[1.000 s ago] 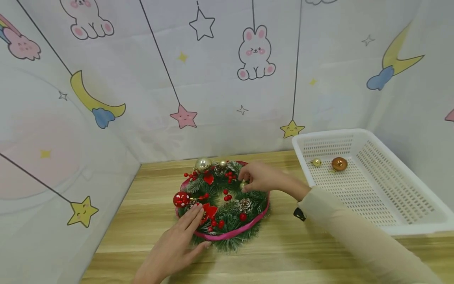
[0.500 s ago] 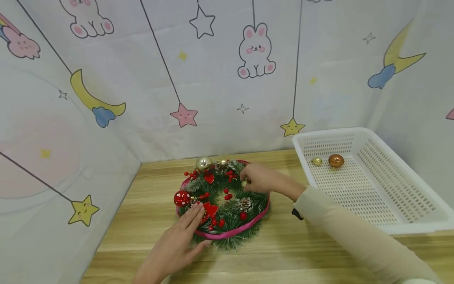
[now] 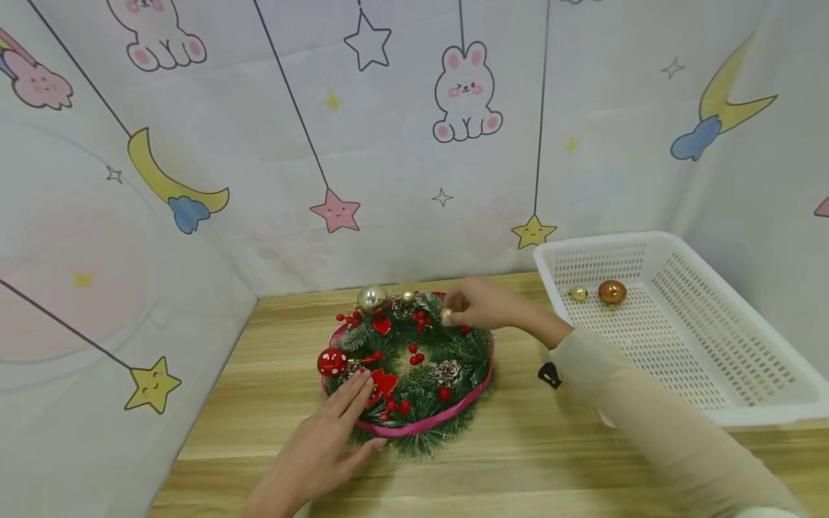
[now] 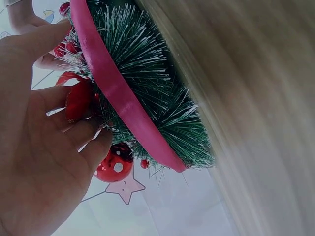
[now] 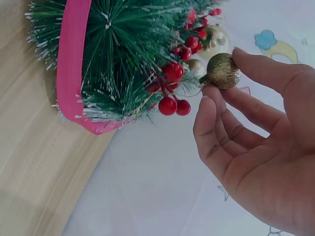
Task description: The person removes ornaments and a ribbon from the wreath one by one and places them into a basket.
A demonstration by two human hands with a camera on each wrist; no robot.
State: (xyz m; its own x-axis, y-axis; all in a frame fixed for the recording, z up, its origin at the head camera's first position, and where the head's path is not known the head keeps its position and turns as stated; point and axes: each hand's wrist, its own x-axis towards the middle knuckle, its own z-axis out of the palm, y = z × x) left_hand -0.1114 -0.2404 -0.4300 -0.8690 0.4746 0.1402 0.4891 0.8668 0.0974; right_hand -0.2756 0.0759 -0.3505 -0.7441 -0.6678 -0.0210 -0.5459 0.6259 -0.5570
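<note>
A green Christmas wreath (image 3: 473,354) with a pink ribbon (image 3: 427,427), frosted needles and red berries lies on the table. My right hand (image 3: 487,305) pinches a small gold glitter bauble (image 5: 223,71) between thumb and fingers at the wreath's far right side. In the right wrist view its cap points at the wreath, and a thin loop hangs close to the red berries (image 5: 172,88). My left hand (image 3: 324,439) rests with straight fingers on the near left part, over a red fabric flower (image 3: 385,385) and beside a red white-dotted bauble (image 3: 332,362).
To the right stands a white plastic basket (image 3: 686,424) holding a small gold bauble (image 3: 579,293) and a copper-coloured bauble (image 3: 612,292). A larger gold bauble (image 3: 372,298) sits at the wreath's back. Behind the wooden table (image 3: 259,360) hangs a printed curtain (image 3: 401,165).
My right hand has lifted the small gold bauble up and away from the wreath's inner right, toward its back right edge. The left hand keeps its place.
</note>
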